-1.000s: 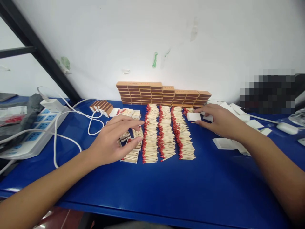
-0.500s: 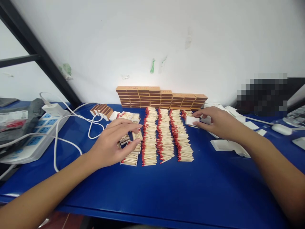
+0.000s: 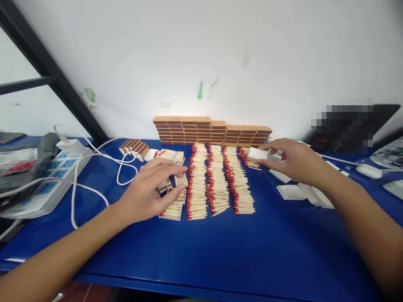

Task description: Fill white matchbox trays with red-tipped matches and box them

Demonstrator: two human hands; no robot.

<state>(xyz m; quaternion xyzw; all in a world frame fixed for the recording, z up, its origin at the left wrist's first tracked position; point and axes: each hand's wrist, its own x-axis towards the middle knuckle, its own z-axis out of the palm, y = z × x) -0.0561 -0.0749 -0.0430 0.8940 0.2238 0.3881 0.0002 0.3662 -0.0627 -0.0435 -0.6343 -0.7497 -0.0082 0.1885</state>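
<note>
My right hand pinches a white matchbox tray between thumb and fingers. The tray hovers at a short pile of red-tipped matches. On the left, my left hand has thumb and fingertips at opposite ends of a small tray filled with matches, gripping it. Other filled trays lie under and around that hand, partly hidden by it. Between the hands, three long rows of matches run from front to back, red heads toward the left.
Closed matchboxes form a stacked row against the wall. More boxes lie at back left, beside white cables and a power strip. Loose white trays are scattered at right on the blue table.
My right hand has moved slightly right and up with the white tray, uncovering more of the short match pile. My left hand stays in nearly the same place.
</note>
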